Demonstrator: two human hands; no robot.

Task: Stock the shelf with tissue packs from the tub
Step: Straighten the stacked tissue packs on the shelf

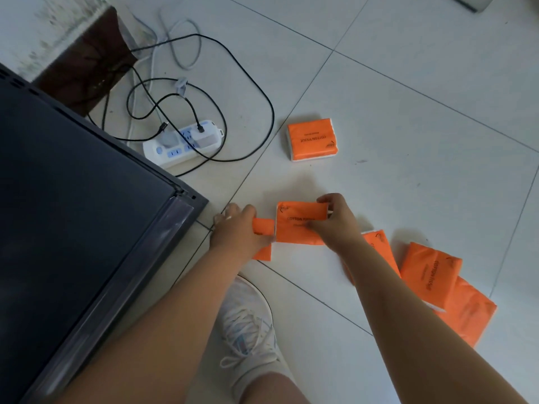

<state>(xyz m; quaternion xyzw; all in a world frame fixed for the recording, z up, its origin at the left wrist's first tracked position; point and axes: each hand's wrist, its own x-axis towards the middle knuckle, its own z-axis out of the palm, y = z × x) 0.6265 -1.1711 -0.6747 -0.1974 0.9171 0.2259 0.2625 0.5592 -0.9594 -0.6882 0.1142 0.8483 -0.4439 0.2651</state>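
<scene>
Firstly, tissue packs: bright orange wrap with black "COTTON TISSUE" print and white paper showing at the ends.
Lone pack point(312, 139): lay flat on the pale floor tile point(408, 112) above centre of the frame, well apart from the others.
Middle pack point(297, 225): sat just below centre, printed face up; whether it rested on the tile could not be told.
Left pack point(264, 227): just beside the middle pack, mostly hidden by the hand holding it.
Cluster: three packs at lower right, one point(379, 246) partly under the right forearm, two more point(428, 272) point(466, 313) overlapping.
Left hand point(236, 228): reached in from the lower edge, fingers curled round the left pack.
Right hand point(335, 223): thumb over the middle pack's top edge, fingers bent onto its face, pinching its right end.
Shelf point(73, 214): dark grey unit filling the left side.
Surroundings: white power strip point(183, 141) with black cables point(250, 91) at upper centre-left; white laced shoe point(248, 325) between the forearms.
</scene>
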